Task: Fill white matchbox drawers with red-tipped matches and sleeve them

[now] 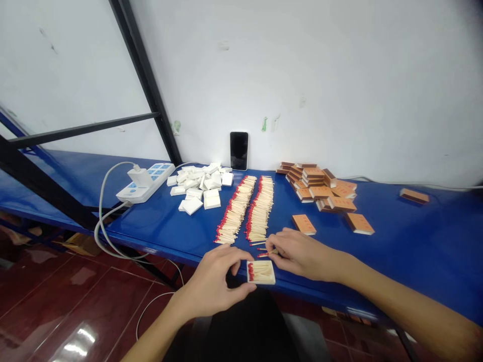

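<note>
My left hand (222, 279) grips the left end of a white matchbox tray (270, 281) between thumb and fingers at the front edge of the blue table. Red-headed matches (262, 271) lie side by side inside the tray. Just above and right of it, my right hand (292, 252) pinches a few matches (266, 254), their red heads pointing left. Behind the hands, loose matches form a left row (237, 208) and a right row (261, 208), red heads on the left side of each.
White trays (202, 183) are heaped at the back left. Orange-brown matchboxes (320, 188) are piled at the back right, with several apart. A phone (239, 151) leans on the wall. A power strip (146, 183) with white cables and a black metal frame (145, 65) stand left.
</note>
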Available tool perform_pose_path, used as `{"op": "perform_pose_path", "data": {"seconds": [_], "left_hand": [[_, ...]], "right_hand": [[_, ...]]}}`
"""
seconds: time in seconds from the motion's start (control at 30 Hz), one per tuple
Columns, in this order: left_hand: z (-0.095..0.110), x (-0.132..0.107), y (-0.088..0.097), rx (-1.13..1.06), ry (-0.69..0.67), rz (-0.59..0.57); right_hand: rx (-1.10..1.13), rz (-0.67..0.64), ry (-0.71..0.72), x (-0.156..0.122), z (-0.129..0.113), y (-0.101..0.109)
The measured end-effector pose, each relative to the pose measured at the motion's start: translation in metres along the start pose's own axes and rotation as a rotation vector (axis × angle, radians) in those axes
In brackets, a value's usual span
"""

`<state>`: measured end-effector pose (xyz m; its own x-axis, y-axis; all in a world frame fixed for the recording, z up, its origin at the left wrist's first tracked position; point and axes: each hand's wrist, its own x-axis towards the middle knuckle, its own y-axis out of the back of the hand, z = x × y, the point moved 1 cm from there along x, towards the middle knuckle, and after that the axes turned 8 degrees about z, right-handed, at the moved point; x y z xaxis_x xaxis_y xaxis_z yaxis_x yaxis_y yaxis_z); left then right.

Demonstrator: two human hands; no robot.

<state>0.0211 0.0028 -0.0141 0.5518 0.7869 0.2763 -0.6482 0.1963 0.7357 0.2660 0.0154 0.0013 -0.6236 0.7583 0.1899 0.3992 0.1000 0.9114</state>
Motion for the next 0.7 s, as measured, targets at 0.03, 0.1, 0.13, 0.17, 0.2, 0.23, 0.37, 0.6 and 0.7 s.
{"op": "perform_pose_path", "data": {"seconds": [0.03,0.1,0.13,0.17,0.2,0.23,0.37,0.6,0.7], "left_hand": [[0.0002,0.0001,-0.0001,-0.002,-0.002,0.003],[0.0004,-0.0001,0.0001,-0.006,-0.008,0.005],[0.0003,-0.0003,0.0003,-0.007,-0.011,0.005],[0.0002,-0.0005,0.0004,-0.008,-0.014,0.005],[0.0,-0.0006,0.0005,-0.009,-0.017,0.004],[-0.0002,-0.0007,0.0005,-0.008,-0.018,0.004],[-0.0007,-0.0004,-0.0001,-0.012,-0.019,0.011],[0.0005,0.0003,-0.0009,-0.006,-0.017,0.02],[0.002,0.0006,-0.002,0.004,-0.005,0.033]], "right_hand": [[-0.002,0.0,0.001,0.0,0.0006,-0.0006],[-0.014,0.002,0.002,0.0,0.0016,-0.0017],[-0.02,0.004,0.002,0.0,0.0019,-0.0021],[-0.025,0.005,0.002,0.0001,0.002,-0.0024],[-0.03,0.004,0.001,0.0001,0.0019,-0.0024],[-0.037,0.004,0.001,0.0001,0.0015,-0.0023],[-0.082,-0.004,-0.006,-0.0003,-0.0016,-0.0013],[-0.192,0.019,0.04,0.0,-0.0023,-0.0042],[-0.161,0.064,0.035,0.0016,-0.0038,-0.0003]]}}
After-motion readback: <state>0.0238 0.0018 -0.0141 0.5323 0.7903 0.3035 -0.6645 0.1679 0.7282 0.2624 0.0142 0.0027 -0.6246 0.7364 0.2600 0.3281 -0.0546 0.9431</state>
